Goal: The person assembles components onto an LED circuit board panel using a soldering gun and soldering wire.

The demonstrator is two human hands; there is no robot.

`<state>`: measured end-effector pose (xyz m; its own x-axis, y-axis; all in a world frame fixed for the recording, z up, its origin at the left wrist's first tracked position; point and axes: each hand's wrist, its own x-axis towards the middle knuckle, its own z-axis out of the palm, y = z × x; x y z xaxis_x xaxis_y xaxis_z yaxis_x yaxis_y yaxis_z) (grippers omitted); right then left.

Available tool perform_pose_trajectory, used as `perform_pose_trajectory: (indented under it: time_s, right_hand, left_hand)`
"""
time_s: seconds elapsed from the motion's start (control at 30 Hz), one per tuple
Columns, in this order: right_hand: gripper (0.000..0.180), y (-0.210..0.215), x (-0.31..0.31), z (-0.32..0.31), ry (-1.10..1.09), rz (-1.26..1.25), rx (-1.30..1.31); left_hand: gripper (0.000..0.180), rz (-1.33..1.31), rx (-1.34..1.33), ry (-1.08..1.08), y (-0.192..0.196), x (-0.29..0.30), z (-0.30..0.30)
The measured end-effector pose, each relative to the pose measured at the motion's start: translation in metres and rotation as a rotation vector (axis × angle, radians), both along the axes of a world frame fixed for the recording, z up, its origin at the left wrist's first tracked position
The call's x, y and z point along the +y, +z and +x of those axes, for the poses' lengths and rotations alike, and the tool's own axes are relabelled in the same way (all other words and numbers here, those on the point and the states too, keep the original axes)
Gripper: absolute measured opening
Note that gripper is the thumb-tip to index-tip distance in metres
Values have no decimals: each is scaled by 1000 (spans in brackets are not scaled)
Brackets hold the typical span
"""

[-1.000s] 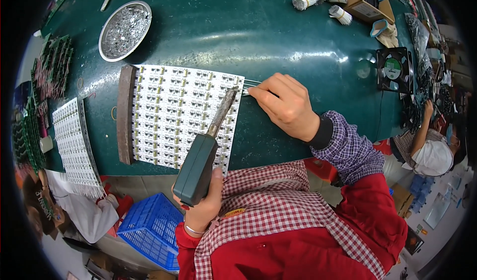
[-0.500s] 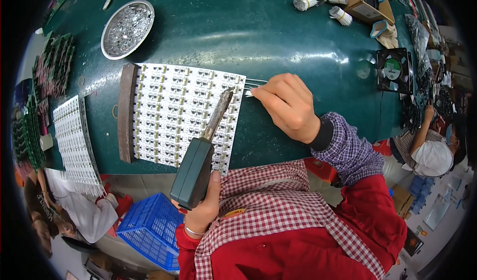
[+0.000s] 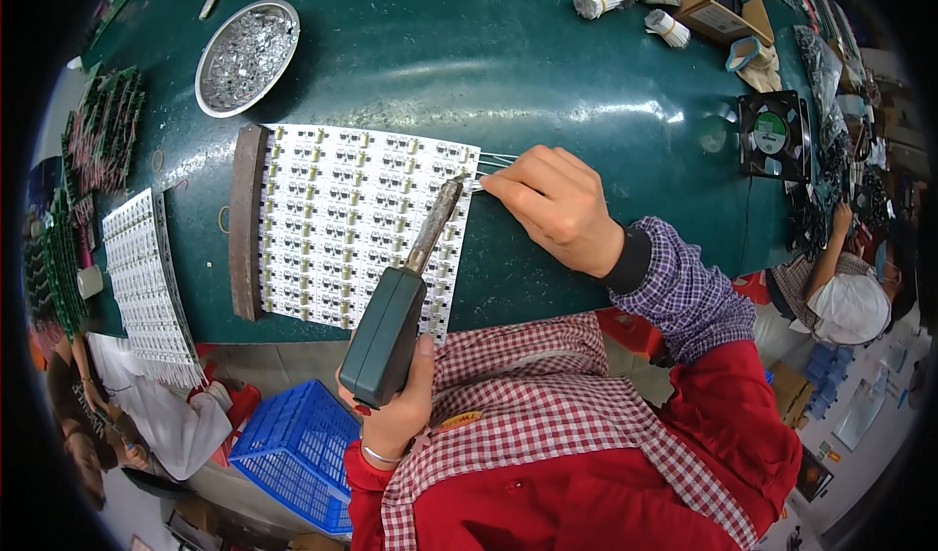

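My left hand (image 3: pixel 403 406) is closed around a soldering iron (image 3: pixel 384 334) with a dark green body. Its discoloured metal tip points away from me and reaches the right edge of a white circuit board panel (image 3: pixel 327 214), dotted with rows of small black and tan parts. My right hand (image 3: pixel 562 209) pinches thin white wires (image 3: pixel 496 159) at that same edge, close to the iron's tip. The fingertips hide part of the wires. A dark brown bar (image 3: pixel 246 229) lies along the panel's left side.
A metal bowl of silvery bits (image 3: pixel 246 60) stands at the far left. A second stack of panels (image 3: pixel 139 273) overhangs the table edge. Wire bundles (image 3: pixel 667 29), a cardboard box (image 3: pixel 718 14) and a small fan (image 3: pixel 772 136) are to the right. Other people sit at both sides.
My right hand has shifted slightly left, bringing the wire ends closer to the panel. The soldering iron has moved a little to the right, its tip now nearer the panel's edge.
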<state>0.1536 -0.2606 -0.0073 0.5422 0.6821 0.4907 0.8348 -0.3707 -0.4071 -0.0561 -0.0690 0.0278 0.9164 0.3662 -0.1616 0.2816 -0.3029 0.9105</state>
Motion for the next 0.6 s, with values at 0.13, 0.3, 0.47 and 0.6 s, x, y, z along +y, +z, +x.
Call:
perform_pose_trajectory:
  time_s: [0.13,0.3,0.47,0.6]
  right_hand:
    - [24,1,1,0,-5,-28,-17]
    - [23,0,2,-1,-6,-43,-47]
    - [22,0,2,-1,-7,-62,-61]
    - [22,1,3,-1,-5,-66,-68]
  left_hand:
    - [38,-14,-1,-21,0,3,2]
    - [24,28,-125,66,0,-3,16]
    - [26,-47,-92,71,0,-3,17]
    - [27,-17,-75,44,2,-2,19]
